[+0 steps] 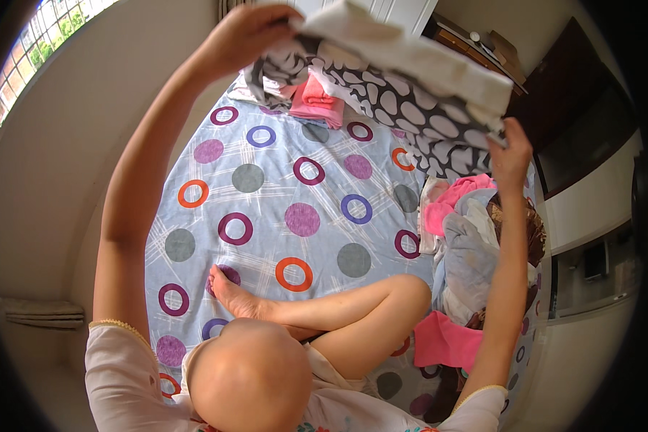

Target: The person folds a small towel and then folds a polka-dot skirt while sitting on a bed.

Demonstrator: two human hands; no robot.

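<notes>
A black garment with white spots and a plain white band point(405, 97) is stretched between both hands, raised above the far part of the bed. My left hand point(251, 35) grips its upper left end, where gathered cloth hangs down. At the opposite end, my right hand point(510, 154) pinches the corner below the white band. Parts of the garment are blurred, so I cannot tell its kind. Behind its left side, folded pink and coral cloths point(318, 102) lie stacked on the bed, partly hidden by it.
A bedsheet point(324, 178) patterned with rings and dots covers the bed. To the right is a heap of loose clothes point(467, 254), with a pink cloth point(448, 340) nearer me. My bent leg point(356, 313) rests in front. A wooden cabinet point(470, 48) stands beyond the bed.
</notes>
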